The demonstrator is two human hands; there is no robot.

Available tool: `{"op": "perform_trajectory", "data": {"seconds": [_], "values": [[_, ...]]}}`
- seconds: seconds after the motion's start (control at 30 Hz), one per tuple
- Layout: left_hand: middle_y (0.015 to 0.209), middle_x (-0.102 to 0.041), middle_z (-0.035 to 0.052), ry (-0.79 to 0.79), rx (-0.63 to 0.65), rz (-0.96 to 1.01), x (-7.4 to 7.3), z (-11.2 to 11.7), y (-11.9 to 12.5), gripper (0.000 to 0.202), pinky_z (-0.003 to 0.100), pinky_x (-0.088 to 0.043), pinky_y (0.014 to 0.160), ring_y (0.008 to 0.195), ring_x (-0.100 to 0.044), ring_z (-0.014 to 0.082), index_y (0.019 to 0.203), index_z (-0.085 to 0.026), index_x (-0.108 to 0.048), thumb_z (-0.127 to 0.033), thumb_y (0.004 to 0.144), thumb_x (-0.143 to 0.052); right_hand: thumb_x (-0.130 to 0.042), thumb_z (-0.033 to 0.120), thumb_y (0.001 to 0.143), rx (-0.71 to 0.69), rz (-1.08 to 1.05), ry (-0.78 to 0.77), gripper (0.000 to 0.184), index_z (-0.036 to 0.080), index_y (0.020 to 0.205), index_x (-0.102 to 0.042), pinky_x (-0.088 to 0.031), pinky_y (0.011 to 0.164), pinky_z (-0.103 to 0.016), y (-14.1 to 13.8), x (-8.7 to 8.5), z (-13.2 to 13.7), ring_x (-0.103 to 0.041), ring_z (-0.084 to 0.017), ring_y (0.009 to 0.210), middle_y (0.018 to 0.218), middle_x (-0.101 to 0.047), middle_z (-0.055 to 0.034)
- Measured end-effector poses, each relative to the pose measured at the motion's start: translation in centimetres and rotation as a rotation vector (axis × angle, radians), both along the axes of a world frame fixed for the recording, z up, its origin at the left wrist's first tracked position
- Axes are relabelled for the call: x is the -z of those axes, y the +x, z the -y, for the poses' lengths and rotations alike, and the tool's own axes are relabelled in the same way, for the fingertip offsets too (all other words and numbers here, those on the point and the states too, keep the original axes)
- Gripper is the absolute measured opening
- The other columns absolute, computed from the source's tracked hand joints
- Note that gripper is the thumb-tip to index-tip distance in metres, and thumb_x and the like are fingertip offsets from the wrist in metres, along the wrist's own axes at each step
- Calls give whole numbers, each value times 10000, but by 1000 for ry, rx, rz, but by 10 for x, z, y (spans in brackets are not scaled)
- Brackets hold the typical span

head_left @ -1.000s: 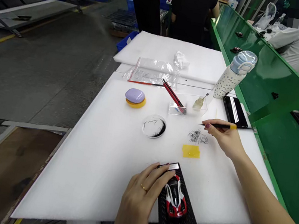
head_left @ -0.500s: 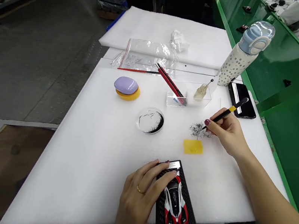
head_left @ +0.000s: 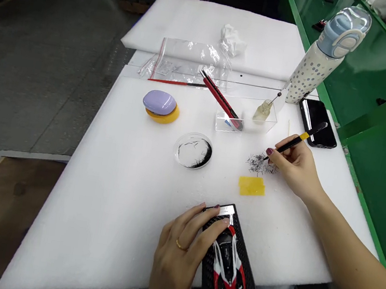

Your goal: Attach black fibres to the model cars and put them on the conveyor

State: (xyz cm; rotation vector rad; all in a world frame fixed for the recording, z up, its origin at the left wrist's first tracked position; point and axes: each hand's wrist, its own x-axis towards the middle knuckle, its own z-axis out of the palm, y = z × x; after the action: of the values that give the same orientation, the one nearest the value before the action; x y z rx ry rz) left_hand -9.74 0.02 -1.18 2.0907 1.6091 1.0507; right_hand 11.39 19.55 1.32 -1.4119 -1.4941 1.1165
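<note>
My left hand [head_left: 181, 255] grips the black display base of a red, white and black model car [head_left: 231, 268] at the near edge of the foam-covered table. Its fingers lie over the upper left of the base, close to the car's nose. Between the thumb and fingers of my right hand [head_left: 294, 166] are black tweezers [head_left: 290, 144] with a yellow band. Their tip points down into a loose pile of short thin black pieces [head_left: 258, 163]; whether a piece is pinched is too small to tell. A yellow rectangular piece [head_left: 251, 186] lies just below the pile.
A round clear dish [head_left: 193, 151] with black slivers sits left of the pile. Behind stand a clear tray [head_left: 229, 125] with red-and-black tools, a small glass bottle [head_left: 262, 110], a phone [head_left: 318, 123] and a dotted water bottle [head_left: 315, 68]. A purple-and-yellow case [head_left: 160, 105] lies left.
The view has shifted slightly, so the table things sit a little higher in it. My right hand keeps the tweezers at the pile, and my left hand stays on the model car's base.
</note>
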Motion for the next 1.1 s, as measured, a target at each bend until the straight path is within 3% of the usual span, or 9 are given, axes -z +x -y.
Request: {"op": "perform_trajectory", "data": {"seconds": [0.13,0.43,0.63,0.87,1.0,1.1], "values": [[1393,-612,50,-8,-8,0,-2,-1,2,405,386,-363,1092,1383,-470,256,1381,-250,-554,-250,996,-427,-760,274,755,-29,38,-22,258,239,804,-510,-370,521,-285,-1,1,0,-549,-141,553,591,-581,37],[1387,-624,53,3,-15,-4,1,-1,2,404,386,-376,1086,1372,-493,266,1376,-242,-565,-256,997,-428,-773,286,746,-32,75,-6,268,238,790,-514,-382,515,-288,-2,0,3,-544,-140,544,581,-587,35],[1361,-649,67,7,-51,8,1,0,5,389,425,-387,1074,1357,-509,294,1366,-253,-568,-305,1017,-405,-827,373,723,42,-5,57,334,244,783,-524,-428,521,-297,10,-4,7,-581,-152,561,613,-610,19],[1366,-649,66,12,-40,8,1,0,4,386,417,-384,1083,1367,-509,290,1368,-249,-574,-312,1029,-401,-866,495,700,51,-37,62,436,256,848,-533,-448,536,-302,6,3,4,-572,-142,575,638,-611,35],[1376,-638,61,3,-35,9,-1,0,4,368,411,-381,1079,1373,-492,279,1364,-245,-573,-279,1049,-387,-841,581,710,-8,-118,20,471,243,773,-519,-456,516,-281,6,-1,0,-583,-132,557,604,-639,19],[1385,-631,59,0,-28,8,-1,0,4,365,411,-377,1088,1377,-483,274,1370,-244,-565,-257,1046,-400,-854,550,702,-31,-107,-8,460,234,759,-524,-456,501,-271,7,-3,-2,-598,-130,545,594,-645,15]]}}
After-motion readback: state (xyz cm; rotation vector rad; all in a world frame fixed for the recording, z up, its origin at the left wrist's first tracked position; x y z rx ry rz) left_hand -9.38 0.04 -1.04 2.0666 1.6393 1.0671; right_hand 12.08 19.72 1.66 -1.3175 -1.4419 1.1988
